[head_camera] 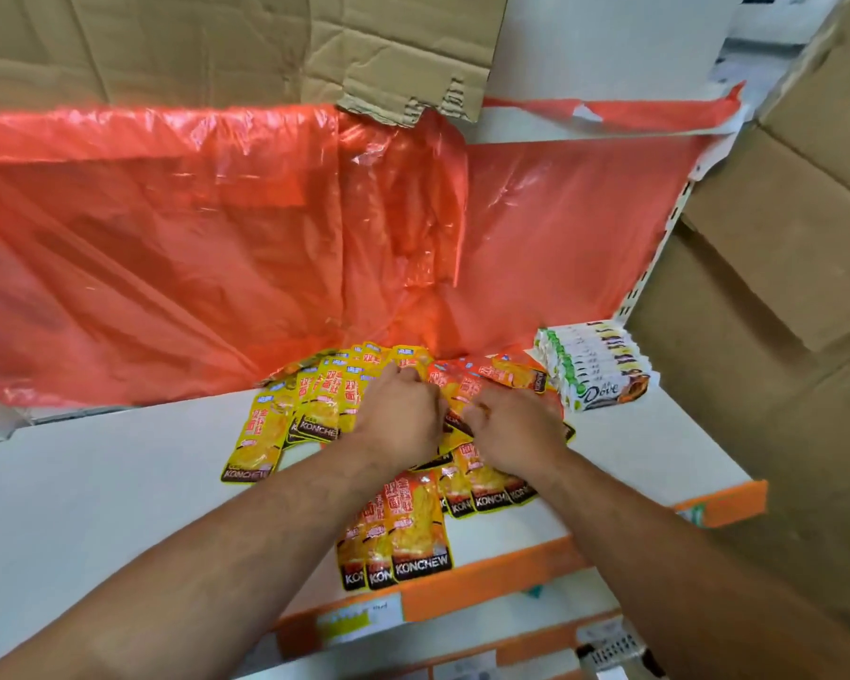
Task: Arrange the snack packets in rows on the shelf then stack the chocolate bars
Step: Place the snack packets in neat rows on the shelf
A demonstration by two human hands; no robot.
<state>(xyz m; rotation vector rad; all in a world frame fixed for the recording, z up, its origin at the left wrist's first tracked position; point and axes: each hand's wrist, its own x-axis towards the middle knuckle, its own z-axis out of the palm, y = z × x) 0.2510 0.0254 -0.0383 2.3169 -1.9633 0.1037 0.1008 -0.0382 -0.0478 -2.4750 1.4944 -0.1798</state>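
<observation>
Several yellow and orange Konchew snack packets (pixel 315 409) lie overlapping on the white shelf (pixel 119 483), in loose fans from the back to the front edge. A small front group (pixel 403 532) reaches the orange shelf lip. My left hand (pixel 398 414) rests on the middle packets with curled fingers pinching one. My right hand (pixel 516 429) lies right beside it, its fingers curled on an orange packet (pixel 467 385). A stack of white Dove chocolate bars (pixel 595 365) stands at the back right of the shelf, apart from both hands.
A red plastic sheet (pixel 192 238) hangs behind the shelf, and torn cardboard (pixel 266 41) sits above it. Large cardboard boxes (pixel 781 287) stand close on the right. A lower shelf with orange price strips (pixel 413 611) shows below the front edge.
</observation>
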